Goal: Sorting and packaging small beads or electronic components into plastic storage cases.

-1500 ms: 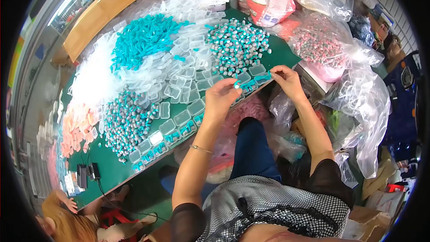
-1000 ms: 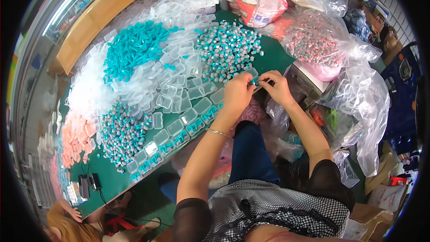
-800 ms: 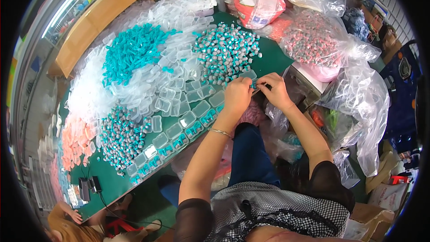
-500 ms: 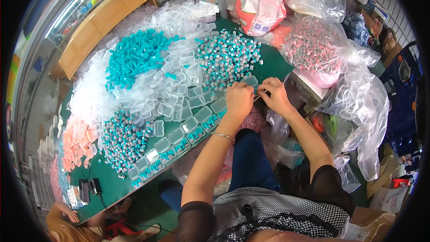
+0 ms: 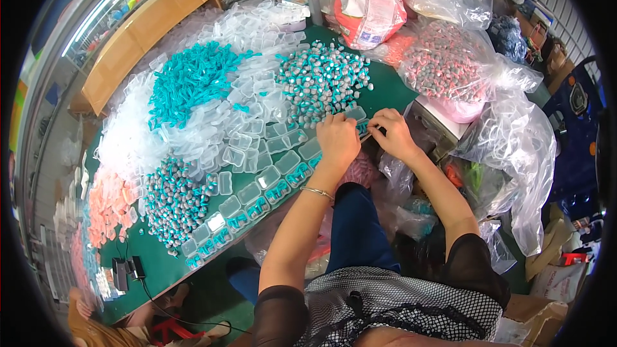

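My left hand (image 5: 339, 141) is closed, its fingertips bent down at the left side of a small clear plastic case (image 5: 355, 114) with teal pieces in it, at the front edge of the table. At the case's right end my right hand (image 5: 393, 136) is also closed, thumb and forefinger pinched together; whatever is between them is too small to make out. A row of open clear cases (image 5: 270, 177) holding teal pieces runs along the table edge to the left. Just beyond my left hand lies a pile of small grey-and-teal pieces (image 5: 315, 83).
Heaps of clear cases (image 5: 238, 26), teal strips (image 5: 189, 80), more grey-and-teal pieces (image 5: 173, 202) and orange pieces (image 5: 112, 209) cover the green table (image 5: 154, 263). Clear bags (image 5: 443, 64) stand to the right. Another person's hand (image 5: 83, 308) is at the lower left.
My hands have shifted only slightly and stay at the same case; its teal contents show more between them. The other person's hand has drawn back from the table edge.
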Demonstrator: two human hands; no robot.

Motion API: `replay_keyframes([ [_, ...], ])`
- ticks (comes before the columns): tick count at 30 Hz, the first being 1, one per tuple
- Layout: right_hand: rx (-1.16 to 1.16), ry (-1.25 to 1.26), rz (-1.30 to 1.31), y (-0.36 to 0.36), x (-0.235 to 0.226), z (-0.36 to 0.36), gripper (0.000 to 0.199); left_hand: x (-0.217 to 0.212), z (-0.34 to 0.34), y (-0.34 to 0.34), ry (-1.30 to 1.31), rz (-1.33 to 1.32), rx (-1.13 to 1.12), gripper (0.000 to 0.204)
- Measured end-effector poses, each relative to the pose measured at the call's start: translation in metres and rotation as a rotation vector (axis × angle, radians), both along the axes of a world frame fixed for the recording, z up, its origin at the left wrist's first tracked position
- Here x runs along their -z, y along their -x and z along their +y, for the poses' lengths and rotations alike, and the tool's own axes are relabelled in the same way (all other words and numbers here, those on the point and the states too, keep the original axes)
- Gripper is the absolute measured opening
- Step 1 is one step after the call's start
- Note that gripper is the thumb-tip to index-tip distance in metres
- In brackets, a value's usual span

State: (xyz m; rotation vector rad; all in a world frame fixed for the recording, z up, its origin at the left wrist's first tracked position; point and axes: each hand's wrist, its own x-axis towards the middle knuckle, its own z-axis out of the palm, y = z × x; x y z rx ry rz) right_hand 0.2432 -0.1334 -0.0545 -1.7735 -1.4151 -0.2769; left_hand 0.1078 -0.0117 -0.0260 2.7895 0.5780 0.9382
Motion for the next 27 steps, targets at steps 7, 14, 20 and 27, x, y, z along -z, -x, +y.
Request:
replay_keyframes([
  [7,-0.005,-0.004,0.005,0.001,-0.001,0.000,0.011,0.001,0.002,-0.006,-0.028,0.063,-0.026,0.008],
  [14,0.008,0.030,0.086,0.004,-0.006,0.001,0.016,0.005,0.005,-0.009,0.061,0.150,-0.059,0.011],
  [20,-0.016,0.003,0.013,-0.001,-0.003,0.001,0.018,-0.007,0.003,-0.004,0.089,0.125,-0.049,0.021],
  [27,0.042,0.016,-0.108,0.005,-0.006,-0.007,0.018,-0.003,-0.006,0.003,-0.017,0.167,-0.007,0.030],
])
